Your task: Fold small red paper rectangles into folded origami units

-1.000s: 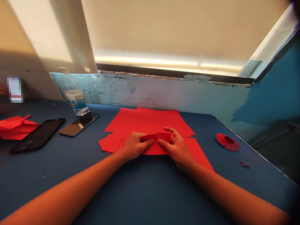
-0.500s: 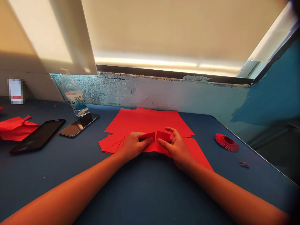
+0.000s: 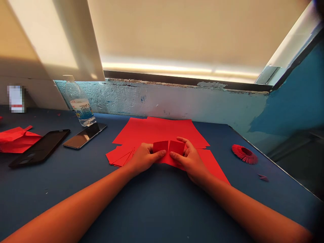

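Note:
Between my two hands is a small folded red paper (image 3: 176,147), with two upright flaps and a narrow gap between them. My left hand (image 3: 145,156) pinches its left side, thumb in front. On the right side, my right hand (image 3: 191,158) grips it between thumb and fingers, one finger raised behind. Large red sheets (image 3: 164,130) lie flat on the blue table beyond my hands. A fan of small red paper pieces (image 3: 118,156) rests beside my left hand, and another red sheet (image 3: 215,165) reaches out under my right forearm.
On the left are a clear bottle (image 3: 81,107), a phone (image 3: 85,136), a black phone case (image 3: 40,147) and crumpled red paper (image 3: 19,139). A fringed red paper ring (image 3: 244,154) and a small folded scrap (image 3: 263,177) lie near the table's right edge.
The left flap of the folded paper now stands more upright and shows more of its face. Both hands keep their grip and have hardly moved.

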Available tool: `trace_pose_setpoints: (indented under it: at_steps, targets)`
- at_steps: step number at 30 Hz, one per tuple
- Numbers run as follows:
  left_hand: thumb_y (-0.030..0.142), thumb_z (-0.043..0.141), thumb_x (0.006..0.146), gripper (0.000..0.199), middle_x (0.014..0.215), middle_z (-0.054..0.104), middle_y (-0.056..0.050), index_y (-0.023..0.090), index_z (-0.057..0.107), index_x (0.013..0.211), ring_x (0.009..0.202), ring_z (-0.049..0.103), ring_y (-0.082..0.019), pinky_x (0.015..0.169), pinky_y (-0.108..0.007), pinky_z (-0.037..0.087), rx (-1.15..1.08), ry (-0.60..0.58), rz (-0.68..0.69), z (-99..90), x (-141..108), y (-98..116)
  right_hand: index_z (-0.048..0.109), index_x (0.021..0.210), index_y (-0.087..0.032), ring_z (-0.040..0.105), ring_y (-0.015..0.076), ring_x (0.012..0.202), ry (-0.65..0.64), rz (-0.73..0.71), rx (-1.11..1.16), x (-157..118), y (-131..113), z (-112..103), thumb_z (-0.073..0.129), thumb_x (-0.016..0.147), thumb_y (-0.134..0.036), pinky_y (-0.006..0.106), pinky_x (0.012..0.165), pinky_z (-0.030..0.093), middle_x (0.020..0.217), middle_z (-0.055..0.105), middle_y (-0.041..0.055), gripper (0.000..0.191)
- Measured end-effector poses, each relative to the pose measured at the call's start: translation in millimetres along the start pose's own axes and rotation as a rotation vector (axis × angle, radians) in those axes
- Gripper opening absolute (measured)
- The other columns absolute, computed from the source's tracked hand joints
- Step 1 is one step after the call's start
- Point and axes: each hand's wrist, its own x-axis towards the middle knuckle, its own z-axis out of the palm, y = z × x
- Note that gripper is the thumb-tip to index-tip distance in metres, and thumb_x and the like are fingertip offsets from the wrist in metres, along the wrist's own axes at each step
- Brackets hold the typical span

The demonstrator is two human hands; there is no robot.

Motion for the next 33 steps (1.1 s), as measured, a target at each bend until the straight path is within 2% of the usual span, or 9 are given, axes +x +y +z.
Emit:
trace_pose_setpoints:
  at_steps: [6,11,17,21,23,27,30,33]
  targets:
    - [0.046,0.054,0.078,0.038,0.054,0.039,0.003,0.014,0.051,0.059,0.051,0.034,-0.009,0.046,-0.021,0.023,0.05,0.002,-0.022,0.7,-0.3,2.0,0.039,0.118,-0.026,0.065,0.0196,0.072,0.054,0.014,-0.052,0.9,-1.0,0.6,0.07,0.071,-0.031,0.033,0.065,0.053,0.081,0.068,0.0015,0.057]
    - [0.043,0.052,0.079,0.033,0.057,0.042,0.003,0.014,0.056,0.064,0.054,0.037,-0.01,0.05,-0.021,0.027,0.05,0.015,-0.002,2.6,-1.4,4.7,0.038,0.117,-0.025,0.065,0.0201,0.072,0.073,0.005,-0.049,-0.7,-3.5,2.3,0.07,0.07,-0.032,0.033,0.065,0.052,0.079,0.068,0.0019,0.057]
    - [0.042,0.055,0.078,0.037,0.052,0.036,0.005,0.015,0.046,0.054,0.051,0.033,-0.009,0.048,-0.022,0.025,0.015,0.101,0.014,1.3,-0.6,2.8,0.042,0.115,-0.024,0.066,0.021,0.076,0.143,-0.054,-0.02,2.2,3.9,0.2,0.069,0.071,-0.033,0.035,0.069,0.052,0.086,0.07,0.0041,0.052]
    - [0.043,0.057,0.078,0.036,0.054,0.044,0.004,0.014,0.051,0.057,0.052,0.04,-0.009,0.05,-0.022,0.03,-0.071,0.095,0.025,0.3,-0.4,0.0,0.043,0.115,-0.024,0.067,0.0218,0.079,0.141,-0.058,0.048,3.1,5.9,0.1,0.068,0.072,-0.034,0.037,0.072,0.052,0.089,0.069,0.0045,0.05]
    - [0.043,0.058,0.078,0.032,0.059,0.052,0.002,0.013,0.057,0.064,0.056,0.046,-0.011,0.052,-0.022,0.035,-0.122,0.082,0.027,0.8,-0.5,-0.4,0.044,0.113,-0.024,0.067,0.0219,0.082,0.135,-0.07,0.069,2.9,5.8,0.6,0.066,0.073,-0.033,0.037,0.074,0.052,0.092,0.069,0.0046,0.046]
    - [0.039,0.062,0.076,0.029,0.082,0.065,-0.005,0.014,0.063,0.092,0.074,0.059,-0.018,0.064,-0.026,0.046,-0.224,0.078,0.05,2.9,-1.3,1.0,0.048,0.104,-0.024,0.066,0.0216,0.084,0.122,-0.087,0.052,2.9,5.5,1.4,0.063,0.077,-0.034,0.037,0.075,0.052,0.094,0.068,0.0047,0.033]
    - [0.035,0.064,0.075,0.025,0.09,0.064,-0.007,0.015,0.065,0.09,0.083,0.06,-0.02,0.068,-0.028,0.048,-0.148,0.061,0.1,3.8,-1.8,2.3,0.053,0.099,-0.022,0.066,0.0212,0.081,0.076,-0.084,-0.032,2.2,4.6,2.1,0.06,0.079,-0.037,0.034,0.07,0.052,0.091,0.067,0.0044,0.026]
    - [0.033,0.066,0.074,0.02,0.098,0.06,-0.008,0.016,0.066,0.084,0.087,0.059,-0.02,0.067,-0.026,0.048,-0.041,0.035,0.16,4.0,-1.9,1.8,0.058,0.097,-0.021,0.064,0.0203,0.08,-0.033,-0.118,-0.105,0.1,3.2,3.9,0.058,0.081,-0.039,0.033,0.07,0.052,0.088,0.067,0.004,0.025]
